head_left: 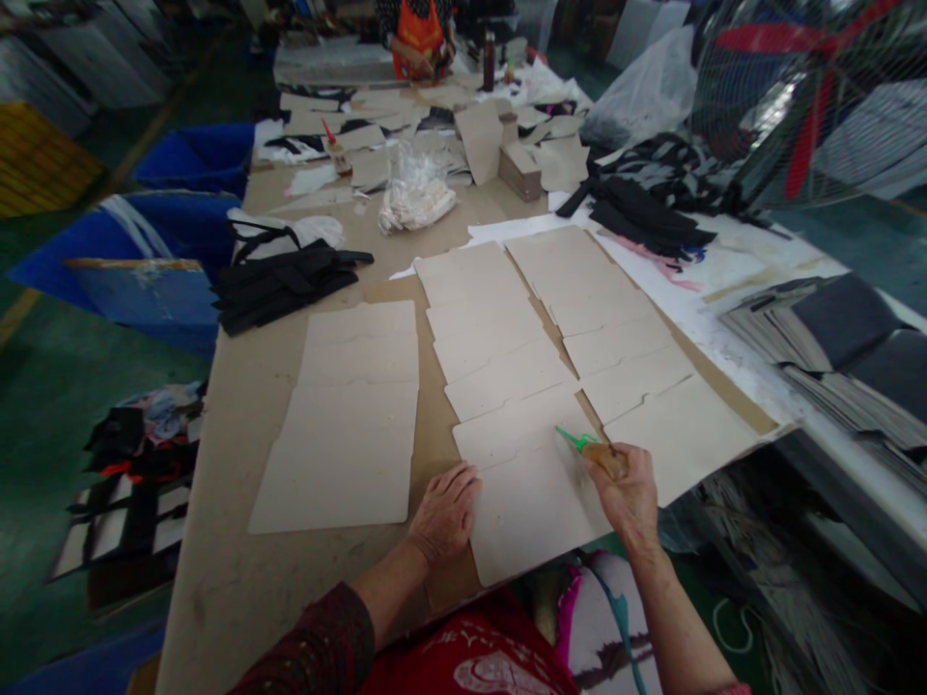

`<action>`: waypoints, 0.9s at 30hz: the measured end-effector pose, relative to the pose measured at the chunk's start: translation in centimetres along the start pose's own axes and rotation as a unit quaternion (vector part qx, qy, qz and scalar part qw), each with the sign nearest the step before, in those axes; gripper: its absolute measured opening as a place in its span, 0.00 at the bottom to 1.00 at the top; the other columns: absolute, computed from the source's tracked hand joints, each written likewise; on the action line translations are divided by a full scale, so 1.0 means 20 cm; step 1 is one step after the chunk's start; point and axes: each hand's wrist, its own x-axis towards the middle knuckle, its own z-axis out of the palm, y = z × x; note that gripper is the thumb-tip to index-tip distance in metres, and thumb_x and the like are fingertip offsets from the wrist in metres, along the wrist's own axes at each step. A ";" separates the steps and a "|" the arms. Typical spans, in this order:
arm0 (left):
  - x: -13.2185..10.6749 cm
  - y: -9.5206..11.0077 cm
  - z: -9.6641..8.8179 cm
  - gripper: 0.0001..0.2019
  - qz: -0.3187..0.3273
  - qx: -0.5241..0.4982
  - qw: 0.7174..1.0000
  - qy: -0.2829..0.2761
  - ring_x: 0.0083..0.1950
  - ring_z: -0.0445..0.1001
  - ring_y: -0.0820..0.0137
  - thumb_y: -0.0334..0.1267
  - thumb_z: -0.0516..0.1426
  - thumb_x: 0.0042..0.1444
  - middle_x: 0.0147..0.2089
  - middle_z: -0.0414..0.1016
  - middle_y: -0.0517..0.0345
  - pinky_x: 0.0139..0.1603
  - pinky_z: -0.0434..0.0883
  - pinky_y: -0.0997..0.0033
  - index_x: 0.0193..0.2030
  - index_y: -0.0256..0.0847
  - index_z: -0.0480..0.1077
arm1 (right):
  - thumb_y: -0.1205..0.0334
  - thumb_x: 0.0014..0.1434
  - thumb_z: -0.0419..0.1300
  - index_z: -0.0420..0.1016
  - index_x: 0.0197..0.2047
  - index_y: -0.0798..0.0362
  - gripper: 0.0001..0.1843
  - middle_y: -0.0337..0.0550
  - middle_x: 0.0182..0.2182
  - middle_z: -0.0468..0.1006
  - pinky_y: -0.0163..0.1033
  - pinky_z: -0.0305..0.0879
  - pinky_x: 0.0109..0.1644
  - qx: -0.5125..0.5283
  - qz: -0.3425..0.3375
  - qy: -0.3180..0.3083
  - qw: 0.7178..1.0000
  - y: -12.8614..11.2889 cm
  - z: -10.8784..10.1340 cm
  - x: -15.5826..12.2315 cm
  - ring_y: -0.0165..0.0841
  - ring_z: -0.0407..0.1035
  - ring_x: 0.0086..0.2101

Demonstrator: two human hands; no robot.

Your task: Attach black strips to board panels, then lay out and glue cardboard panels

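Three columns of overlapping beige card pieces lie on the brown-papered table. My left hand rests palm down, fingers together, on the left edge of the nearest piece in the middle column. My right hand is closed around a small squeeze bottle with a green nozzle. The nozzle tip points at the card just above the nearest piece.
A pile of black fabric strips lies at the table's left, another at the right. A plastic bag of white material and card stacks sit further back. Another person works at the far end. A fan stands right.
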 end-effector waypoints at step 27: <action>-0.01 0.02 0.01 0.27 -0.021 -0.013 1.000 -0.006 0.70 0.60 0.58 0.33 0.53 0.62 0.68 0.66 0.48 0.67 0.61 0.51 0.68 0.41 0.61 | 0.55 0.57 0.66 0.68 0.47 0.47 0.17 0.43 0.44 0.70 0.48 0.67 0.52 0.098 -0.138 -0.147 0.975 -0.17 0.22 -0.33 0.40 0.68 0.46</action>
